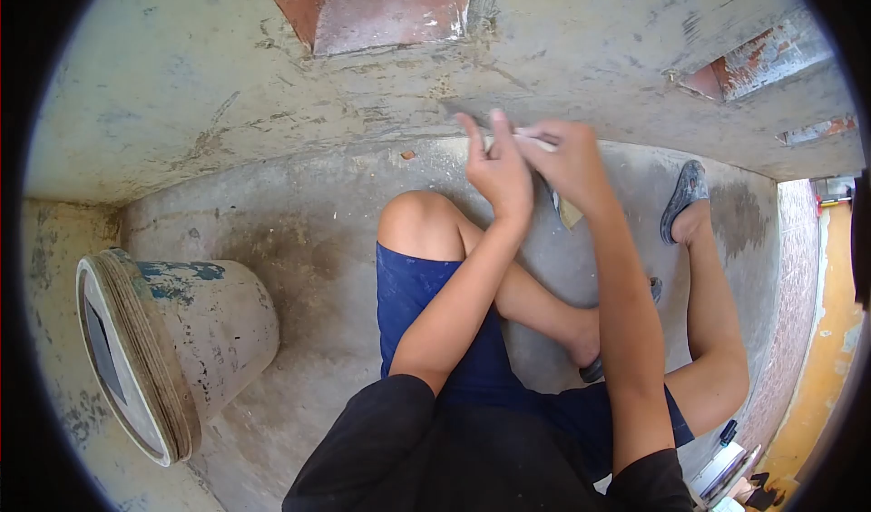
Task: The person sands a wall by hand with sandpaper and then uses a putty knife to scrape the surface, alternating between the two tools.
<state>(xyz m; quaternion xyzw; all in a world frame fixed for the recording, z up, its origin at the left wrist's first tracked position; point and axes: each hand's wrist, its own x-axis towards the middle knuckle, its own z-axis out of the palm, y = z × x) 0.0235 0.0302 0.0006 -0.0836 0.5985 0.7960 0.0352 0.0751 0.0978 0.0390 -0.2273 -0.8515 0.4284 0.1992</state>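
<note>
My right hand (564, 153) is closed on the pale handle of a thin putty knife (537, 141), blurred by motion. Its narrow grey blade points up and left, toward the base of the wall (363, 94). Close beside it, my left hand (501, 174) is raised with fingers stretched and apart, overlapping the blade. Below the hands, partly hidden by my right forearm, a flat piece with a dark edge and a yellowish corner (569, 212) shows against the floor.
A paint-stained white bucket (213, 330) lies on its side at the left. Recessed openings (386, 13) break the plastered wall. A small brown chip (407, 154) lies on the concrete floor (299, 212). My bent legs and a grey clog (682, 199) take up the middle and right.
</note>
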